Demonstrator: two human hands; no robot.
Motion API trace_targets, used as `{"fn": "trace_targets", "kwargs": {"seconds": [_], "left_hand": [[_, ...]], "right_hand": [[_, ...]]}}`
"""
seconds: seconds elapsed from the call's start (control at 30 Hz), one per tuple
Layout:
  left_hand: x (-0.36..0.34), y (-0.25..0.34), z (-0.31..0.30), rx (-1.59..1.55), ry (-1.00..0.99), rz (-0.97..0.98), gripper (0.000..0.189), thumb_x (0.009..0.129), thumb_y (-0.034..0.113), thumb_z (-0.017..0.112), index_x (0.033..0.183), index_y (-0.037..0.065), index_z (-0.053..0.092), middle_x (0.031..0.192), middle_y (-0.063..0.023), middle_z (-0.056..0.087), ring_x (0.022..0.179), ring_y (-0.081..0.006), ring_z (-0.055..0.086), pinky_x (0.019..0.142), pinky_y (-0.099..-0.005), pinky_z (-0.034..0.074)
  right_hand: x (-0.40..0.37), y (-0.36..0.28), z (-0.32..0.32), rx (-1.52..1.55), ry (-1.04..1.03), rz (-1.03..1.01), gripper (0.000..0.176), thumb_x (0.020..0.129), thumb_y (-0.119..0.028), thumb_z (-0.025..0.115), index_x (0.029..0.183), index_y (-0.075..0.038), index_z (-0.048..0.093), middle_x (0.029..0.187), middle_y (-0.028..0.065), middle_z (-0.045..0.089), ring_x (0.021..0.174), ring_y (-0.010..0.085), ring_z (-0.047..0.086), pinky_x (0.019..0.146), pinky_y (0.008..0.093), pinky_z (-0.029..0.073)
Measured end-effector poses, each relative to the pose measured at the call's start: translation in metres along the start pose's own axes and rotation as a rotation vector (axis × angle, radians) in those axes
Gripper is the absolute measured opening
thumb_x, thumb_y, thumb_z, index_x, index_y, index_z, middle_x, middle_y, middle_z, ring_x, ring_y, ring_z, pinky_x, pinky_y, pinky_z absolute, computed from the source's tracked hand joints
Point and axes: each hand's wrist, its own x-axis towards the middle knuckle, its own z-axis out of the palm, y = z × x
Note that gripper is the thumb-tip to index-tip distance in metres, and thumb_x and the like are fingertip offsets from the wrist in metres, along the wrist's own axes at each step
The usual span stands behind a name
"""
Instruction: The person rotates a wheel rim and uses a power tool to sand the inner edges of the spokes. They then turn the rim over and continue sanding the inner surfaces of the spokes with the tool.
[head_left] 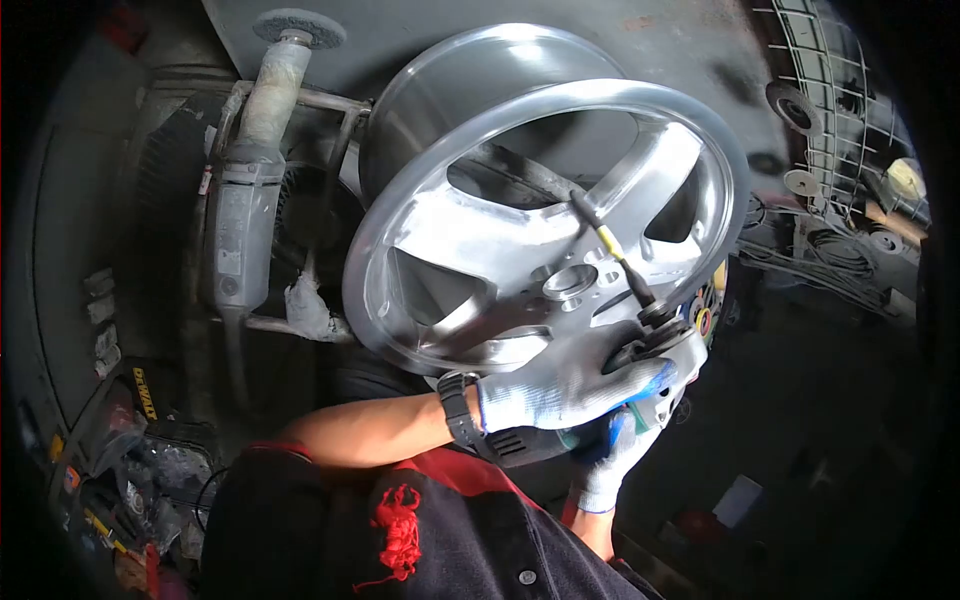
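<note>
A shiny metal wheel rim (547, 100) with wide spokes leans in the middle. My left hand (565, 385), in a white and blue glove with a black watch at the wrist, is wrapped round a power tool (515, 445) near its head. My right hand (622, 455), also gloved, grips the tool from below, its fingers partly hidden. From the tool a dark shaft (625, 262) with a yellow band reaches up over the hub, its tip at a spoke of the rim.
At the left a dusty grinder (245, 215) with a round disc lies along a metal frame (335, 104). Wire mesh (825, 90), discs and coiled cables (835, 260) are at the right. Bags and tools clutter the lower left. A pale block (738, 502) sits at the lower right.
</note>
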Motion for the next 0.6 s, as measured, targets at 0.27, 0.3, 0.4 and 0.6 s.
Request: {"fn": "trace_targets", "kwargs": {"seconds": [0.27,0.3,0.4,0.6], "left_hand": [[0.032,0.027,-0.007,-0.002,-0.124,0.132,0.058,0.1,0.038,0.058,0.139,-0.003,0.049,0.124,-0.0154,0.064,0.113,-0.0182,0.059,0.1,-0.0335,0.046],[0.035,0.019,-0.005,-0.011,-0.101,0.173,0.057,0.1,0.036,0.058,0.14,-0.002,0.049,0.124,-0.015,0.065,0.113,-0.0179,0.059,0.1,-0.0329,0.046],[0.035,0.011,-0.009,0.029,-0.145,0.164,0.057,0.099,0.036,0.058,0.14,-0.003,0.048,0.124,-0.015,0.064,0.113,-0.017,0.059,0.099,-0.0317,0.046],[0.017,0.002,-0.005,-0.049,-0.028,0.116,0.064,0.096,0.051,0.059,0.131,-0.003,0.055,0.113,-0.018,0.068,0.104,-0.0233,0.065,0.094,-0.0362,0.049]], "right_hand": [[0.028,-0.026,0.004,-0.03,0.148,-0.017,0.101,0.077,-0.021,0.081,0.154,0.006,0.022,0.15,0.0211,0.041,0.138,0.0268,0.042,0.116,0.0382,0.03],[0.026,-0.022,0.002,-0.034,0.162,-0.067,0.099,0.075,-0.027,0.083,0.153,0.003,0.028,0.153,0.0249,0.038,0.143,0.0332,0.037,0.119,0.0418,0.027],[0.023,-0.019,-0.002,-0.228,0.139,-0.062,0.097,0.074,-0.033,0.083,0.151,0.0,0.035,0.154,0.0288,0.034,0.144,0.0404,0.034,0.12,0.0467,0.026],[0.008,-0.018,0.006,-0.467,0.118,-0.114,0.1,0.074,-0.016,0.074,0.157,0.001,0.02,0.152,0.0156,0.04,0.134,0.0236,0.044,0.114,0.0367,0.032]]}}
